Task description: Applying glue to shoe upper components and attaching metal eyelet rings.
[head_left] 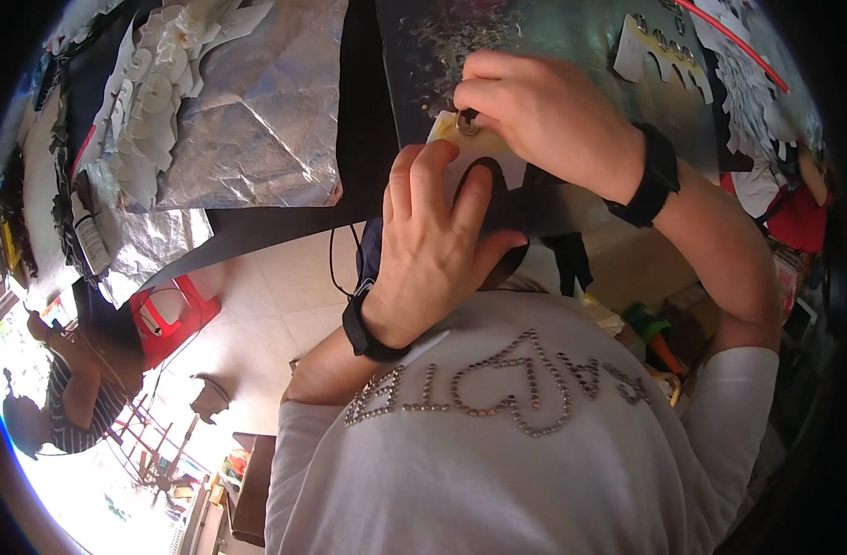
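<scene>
My left hand [432, 222] rests with fingers spread on a flat white piece [483, 146] with arched cut-outs and a yellowish upper edge. On that edge, the thumb and fingers of my right hand [544, 102] pinch a small shiny metal ring [467, 126]. My right fingers partly hide the ring, and both hands cover much of the piece. Beneath them lies a dark, glossy work board [423, 55] with smears and specks. A similar white piece [634, 57] with several rings along its edge lies at the far right of the board.
A crinkled silver sheet [266, 120] lies left, beside a pile of white scalloped pieces [146, 102]. More white pieces [742, 102] and a red tube [747, 51] are at far right. A small bottle [90, 240], a red stool [178, 319] and another person [76, 388] are left.
</scene>
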A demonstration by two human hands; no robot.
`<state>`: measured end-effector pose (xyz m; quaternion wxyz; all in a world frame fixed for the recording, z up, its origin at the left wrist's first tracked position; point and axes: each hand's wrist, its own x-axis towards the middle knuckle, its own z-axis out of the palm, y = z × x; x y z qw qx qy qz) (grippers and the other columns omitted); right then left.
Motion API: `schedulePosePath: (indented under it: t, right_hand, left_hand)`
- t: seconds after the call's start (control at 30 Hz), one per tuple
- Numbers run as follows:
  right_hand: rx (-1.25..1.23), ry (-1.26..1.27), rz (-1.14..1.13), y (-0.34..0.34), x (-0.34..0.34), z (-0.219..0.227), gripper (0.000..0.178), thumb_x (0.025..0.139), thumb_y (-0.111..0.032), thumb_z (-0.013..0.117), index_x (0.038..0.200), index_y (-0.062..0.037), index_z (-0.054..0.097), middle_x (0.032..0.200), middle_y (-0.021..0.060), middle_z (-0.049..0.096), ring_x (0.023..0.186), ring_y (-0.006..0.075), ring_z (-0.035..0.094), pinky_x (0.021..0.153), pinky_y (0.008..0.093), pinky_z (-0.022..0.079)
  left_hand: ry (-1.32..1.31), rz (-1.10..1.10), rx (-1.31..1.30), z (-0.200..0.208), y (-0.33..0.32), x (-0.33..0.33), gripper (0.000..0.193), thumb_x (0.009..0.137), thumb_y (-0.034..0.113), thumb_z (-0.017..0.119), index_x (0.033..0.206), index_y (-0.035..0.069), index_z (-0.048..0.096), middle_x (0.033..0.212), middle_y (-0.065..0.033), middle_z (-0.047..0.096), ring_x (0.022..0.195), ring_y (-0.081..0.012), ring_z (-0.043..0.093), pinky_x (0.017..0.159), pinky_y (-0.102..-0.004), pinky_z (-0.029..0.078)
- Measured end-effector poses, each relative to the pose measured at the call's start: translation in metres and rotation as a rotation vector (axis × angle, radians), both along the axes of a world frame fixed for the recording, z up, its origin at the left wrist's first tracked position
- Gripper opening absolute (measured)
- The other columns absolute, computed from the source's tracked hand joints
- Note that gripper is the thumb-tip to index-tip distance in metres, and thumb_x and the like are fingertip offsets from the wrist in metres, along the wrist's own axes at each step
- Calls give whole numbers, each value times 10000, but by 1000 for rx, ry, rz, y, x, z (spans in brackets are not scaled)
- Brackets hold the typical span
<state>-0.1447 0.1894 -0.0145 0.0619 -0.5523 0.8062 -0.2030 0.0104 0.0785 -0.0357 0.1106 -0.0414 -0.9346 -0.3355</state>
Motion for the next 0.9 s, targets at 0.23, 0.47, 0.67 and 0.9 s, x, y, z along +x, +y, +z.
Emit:
schedulePosePath:
  t: [0.23, 0.47, 0.67, 0.9]
  right_hand:
    - [-182, -191, -173, 35, -20, 23, 135, 763, 7, 549, 880, -31, 605, 792, 154, 622, 761, 350, 608, 670, 427, 478]
    - [12, -15, -742, 185, -138, 17, 173, 814, -65, 592, 982, -48, 634, 868, 122, 679, 775, 238, 653, 679, 324, 496]
    - [200, 96, -905, 199, -209, -33, 304, 786, -287, 705, 967, -49, 649, 855, 111, 680, 803, 269, 654, 712, 361, 498]
    - [272, 249, -772, 245, -250, -43, 287, 795, -197, 617, 1031, -39, 651, 935, 166, 680, 897, 289, 656, 785, 370, 499]
  left_hand:
    - [-19, -6, -65, 4, 0, 3, 582, 680, 263, 786, 1133, 2, 530, 1171, -226, 407, 1082, -419, 440, 900, -503, 394]
    - [-32, -12, -53, 12, 2, 8, 545, 661, 207, 793, 1093, -8, 540, 1158, -217, 404, 1081, -403, 435, 890, -495, 389]
    - [-37, 48, -83, 12, 10, 7, 498, 649, 195, 795, 1042, -7, 565, 1123, -196, 432, 1055, -394, 454, 880, -485, 398]
    - [20, -111, 66, 14, 24, 0, 476, 578, 125, 802, 981, -19, 594, 1100, -159, 508, 1088, -371, 509, 886, -438, 428]
